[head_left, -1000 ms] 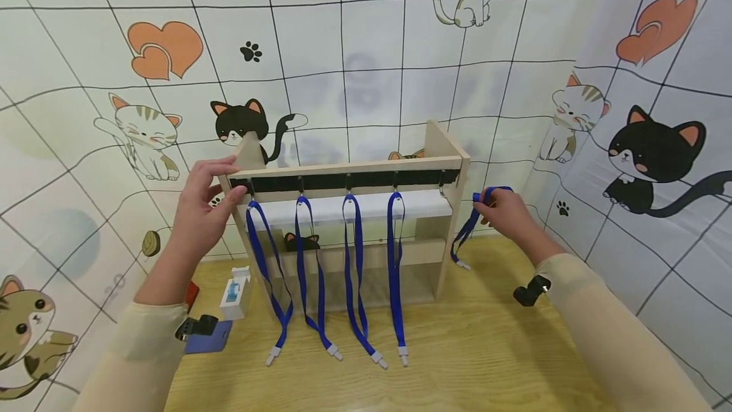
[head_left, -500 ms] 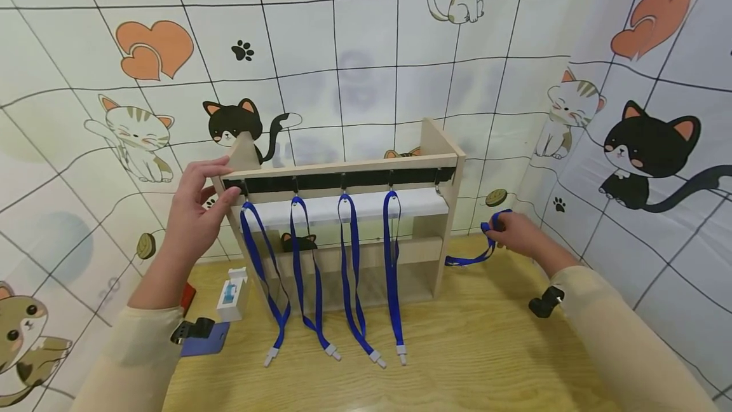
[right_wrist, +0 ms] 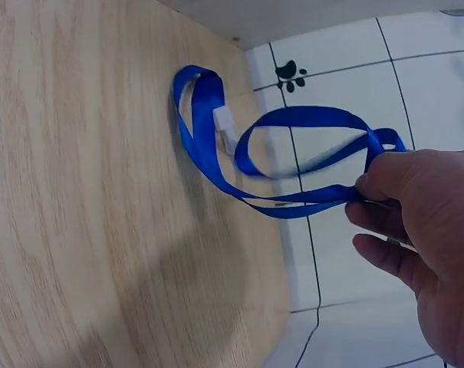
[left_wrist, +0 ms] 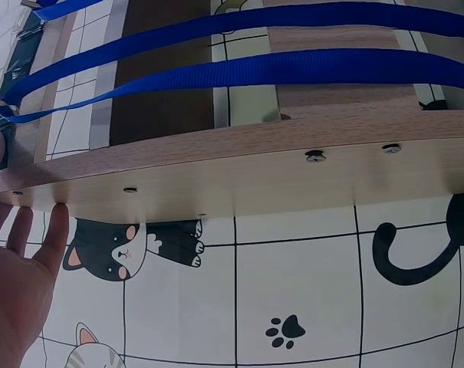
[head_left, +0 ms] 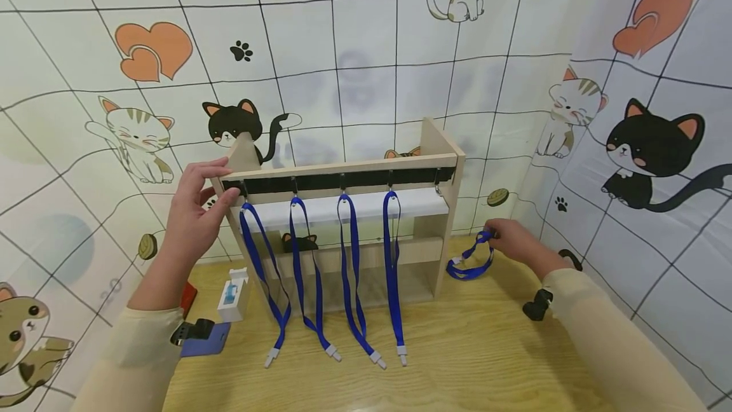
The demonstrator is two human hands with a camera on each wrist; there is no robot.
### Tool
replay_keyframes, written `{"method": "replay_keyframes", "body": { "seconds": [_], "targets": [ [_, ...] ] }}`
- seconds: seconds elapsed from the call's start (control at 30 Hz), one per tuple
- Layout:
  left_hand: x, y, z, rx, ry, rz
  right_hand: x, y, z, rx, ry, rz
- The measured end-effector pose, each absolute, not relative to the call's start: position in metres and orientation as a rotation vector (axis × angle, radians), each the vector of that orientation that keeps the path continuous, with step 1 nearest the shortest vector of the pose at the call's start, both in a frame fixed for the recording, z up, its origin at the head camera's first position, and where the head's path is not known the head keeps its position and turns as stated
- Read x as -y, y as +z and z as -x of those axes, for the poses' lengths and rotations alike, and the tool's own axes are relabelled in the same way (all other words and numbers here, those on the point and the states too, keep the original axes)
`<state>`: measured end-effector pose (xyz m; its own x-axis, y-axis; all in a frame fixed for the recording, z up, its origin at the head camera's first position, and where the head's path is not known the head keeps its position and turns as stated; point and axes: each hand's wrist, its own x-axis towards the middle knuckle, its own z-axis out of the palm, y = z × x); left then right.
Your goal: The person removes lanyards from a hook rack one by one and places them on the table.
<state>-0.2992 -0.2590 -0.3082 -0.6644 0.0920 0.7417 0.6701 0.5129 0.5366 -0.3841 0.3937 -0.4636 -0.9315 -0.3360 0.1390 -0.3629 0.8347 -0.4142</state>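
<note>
A wooden rack (head_left: pixel 354 253) stands on the table, with four-sided panels and a black strip of hooks (head_left: pixel 320 181) along its front. Several blue lanyards (head_left: pixel 393 272) hang from the hooks, their white clips reaching down in front. My left hand (head_left: pixel 197 208) grips the rack's upper left corner, thumb at the front and fingers against the outer side panel (left_wrist: pixel 239 180). Right of the rack, my right hand (head_left: pixel 517 243) pinches another blue lanyard (right_wrist: pixel 208 146) between thumb and index finger. Its lower loop and white clip (right_wrist: pixel 225 129) droop close over the table. The rightmost hook (head_left: pixel 438 180) carries no lanyard.
At the rack's left stand a small white box (head_left: pixel 231 297) with a blue item in it, a flat blue-violet piece (head_left: pixel 206 340) and a red object (head_left: pixel 187 297). A cat-patterned wall covering (head_left: pixel 309 37) closes off the back and sides.
My right hand has moved lower and slightly right with its lanyard, whose hanging end has settled into a loop near the table. My left hand keeps its place on the rack.
</note>
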Motion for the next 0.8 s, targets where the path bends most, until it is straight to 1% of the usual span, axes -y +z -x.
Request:
{"method": "replay_keyframes", "body": {
  "seconds": [0.33, 0.6, 0.8],
  "targets": [
    [0.260, -0.309, 0.302, 2.095, -1.141, 0.619, -0.379, -0.487, 0.386, 2.847, 0.736, -0.682],
    [0.258, -0.308, 0.302, 2.097, -1.151, 0.615, -0.373, -0.523, 0.395, 2.848, 0.809, -0.623],
    [0.259, -0.309, 0.301, 2.105, -1.141, 0.602, -0.368, -0.540, 0.396, 2.882, 0.858, -0.562]
  ]
}}
